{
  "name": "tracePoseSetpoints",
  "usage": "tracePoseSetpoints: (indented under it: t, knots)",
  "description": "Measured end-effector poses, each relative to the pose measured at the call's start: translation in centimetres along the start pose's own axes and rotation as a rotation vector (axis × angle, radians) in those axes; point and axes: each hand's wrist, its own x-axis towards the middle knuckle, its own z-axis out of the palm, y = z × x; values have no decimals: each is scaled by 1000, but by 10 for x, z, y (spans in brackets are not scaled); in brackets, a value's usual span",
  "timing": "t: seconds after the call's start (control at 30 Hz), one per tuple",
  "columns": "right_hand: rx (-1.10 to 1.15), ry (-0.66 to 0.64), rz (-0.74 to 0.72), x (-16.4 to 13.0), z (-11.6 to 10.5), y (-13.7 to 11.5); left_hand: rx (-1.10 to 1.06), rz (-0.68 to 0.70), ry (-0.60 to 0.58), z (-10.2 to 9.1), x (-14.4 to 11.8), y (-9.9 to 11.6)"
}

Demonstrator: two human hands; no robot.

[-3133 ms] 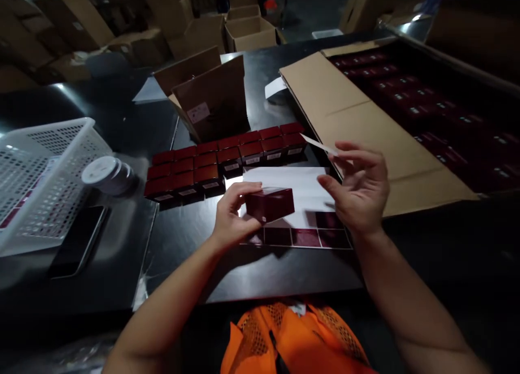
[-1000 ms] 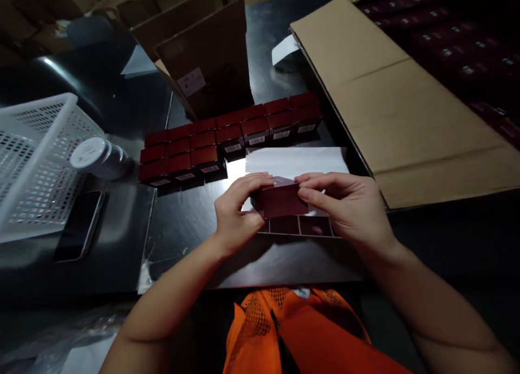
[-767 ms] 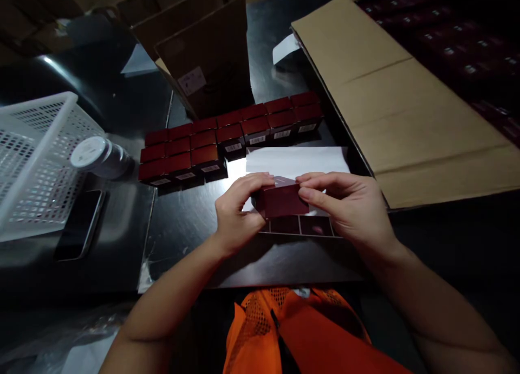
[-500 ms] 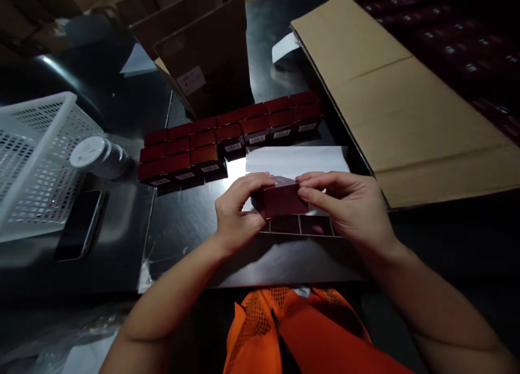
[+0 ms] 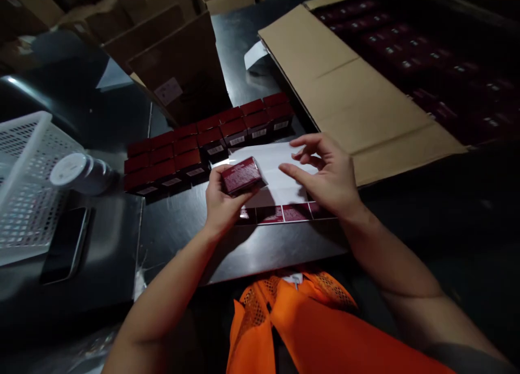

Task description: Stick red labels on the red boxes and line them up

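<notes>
1. The left hand (image 5: pixel 221 200) grips a small dark red box (image 5: pixel 241 175) from below, fingers curled round its near and left sides; the box is tilted, its printed face turned up.
2. That box is held just above the counter (image 5: pixel 244 249), over the left end of a white sheet (image 5: pixel 280 173) of labels.
3. The right hand (image 5: pixel 325 176) hovers over the right part of the sheet, fingers spread and loosely bent, holding nothing that can be made out and apart from the box.
4. Along the sheet's near edge runs a strip of dark red labels (image 5: pixel 284 213).
5. Just beyond the sheet, rows of matching red boxes (image 5: pixel 203 143) stand packed together, small white labels on their near faces.
6. Far behind them stands an open brown carton (image 5: pixel 182 70).
7. To the right lies a large flat carton (image 5: pixel 353 97), its flap folded out, filled with more dark boxes.
8. On the left sit a white perforated basket (image 5: pixel 28 184), a white-lidded jar (image 5: pixel 75 171) on its side and a dark phone (image 5: pixel 65 246).
</notes>
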Motion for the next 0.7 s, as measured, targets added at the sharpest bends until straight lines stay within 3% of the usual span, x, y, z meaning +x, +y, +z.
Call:
tracePoseSetpoints:
  t: [0.2, 0.33, 0.5, 0.7]
  knots:
    - [-398, -267, -92, -31, -60, 11, -235, -154, -73, 3, 4, -13]
    - [-544, -441, -101, -65, -61, 40, -377, -267, -220, 9, -11, -6]
    - [-616, -433, -84, -82, -38, 53, -348, -304, -318, 17, -22, -3]
    - [-522, -312, -53, -89, -51, 55, -295, -339, -325, 26, -17, -19]
